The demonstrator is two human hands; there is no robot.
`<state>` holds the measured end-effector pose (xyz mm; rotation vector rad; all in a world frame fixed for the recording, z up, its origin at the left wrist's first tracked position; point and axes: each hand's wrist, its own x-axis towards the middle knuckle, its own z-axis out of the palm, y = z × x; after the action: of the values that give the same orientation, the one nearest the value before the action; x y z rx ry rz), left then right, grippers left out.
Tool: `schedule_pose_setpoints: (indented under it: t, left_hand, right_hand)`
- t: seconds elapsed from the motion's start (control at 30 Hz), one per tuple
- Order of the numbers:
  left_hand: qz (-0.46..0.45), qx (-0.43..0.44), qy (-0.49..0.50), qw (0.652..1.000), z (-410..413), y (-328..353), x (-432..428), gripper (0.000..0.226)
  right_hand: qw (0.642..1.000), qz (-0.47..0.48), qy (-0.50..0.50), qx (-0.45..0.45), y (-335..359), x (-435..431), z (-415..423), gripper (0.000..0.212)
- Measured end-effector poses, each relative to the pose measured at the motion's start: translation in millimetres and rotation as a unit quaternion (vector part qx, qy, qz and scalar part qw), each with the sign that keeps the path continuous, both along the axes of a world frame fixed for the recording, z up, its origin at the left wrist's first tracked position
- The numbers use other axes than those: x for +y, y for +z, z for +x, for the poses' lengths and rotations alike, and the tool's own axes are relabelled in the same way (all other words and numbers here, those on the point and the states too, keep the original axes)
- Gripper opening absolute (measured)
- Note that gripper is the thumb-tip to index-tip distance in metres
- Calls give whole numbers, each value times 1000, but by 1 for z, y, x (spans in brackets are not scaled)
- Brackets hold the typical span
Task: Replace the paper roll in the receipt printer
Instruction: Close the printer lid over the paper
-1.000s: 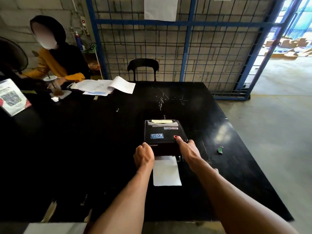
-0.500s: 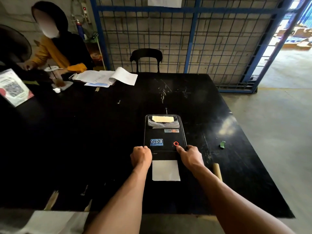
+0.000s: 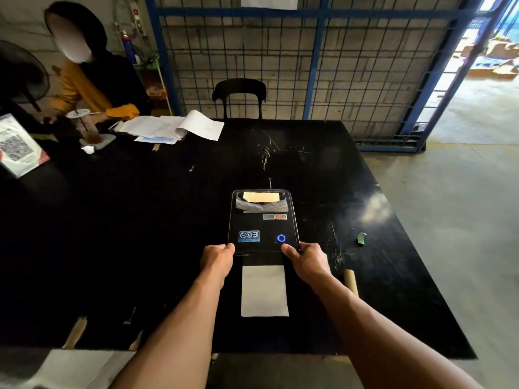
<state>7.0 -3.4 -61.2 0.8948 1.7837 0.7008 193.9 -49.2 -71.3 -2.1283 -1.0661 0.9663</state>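
Observation:
A black receipt printer (image 3: 262, 220) lies on the black table (image 3: 140, 220) in front of me, its lid down and a ring light (image 3: 281, 238) glowing blue. A strip of white paper (image 3: 264, 290) comes out of its front towards me. My left hand (image 3: 217, 261) grips the printer's front left corner with curled fingers. My right hand (image 3: 307, 261) holds the front right corner, thumb on the lid just below the light. An empty cardboard core (image 3: 351, 282) lies just right of my right forearm.
A small green scrap (image 3: 361, 238) lies to the right of the printer. At the far left a seated person (image 3: 92, 80) has papers (image 3: 174, 127) and a drink (image 3: 87, 127). A black chair (image 3: 239, 98) and a blue wire fence (image 3: 309, 66) stand behind the table.
The ring light has turned from red to blue. More paper has come out of the front. My right hand has slid back from the button to the front right corner.

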Motion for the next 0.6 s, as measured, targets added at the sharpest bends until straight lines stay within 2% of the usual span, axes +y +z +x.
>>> schedule_pose_setpoints:
  t: [0.2,0.4,0.6]
  left_hand:
    - [-35,33,-47,998,-4,8,10,29]
    - [-62,83,-122,987,-6,19,18,32]
    - [-70,168,-193,964,-6,30,20,33]
  right_hand:
    - [999,-37,-9,3,1,8,4,40]
    - [998,-61,-19,7,7,12,4,45]
    - [997,-64,-34,15,10,12,-1,45]
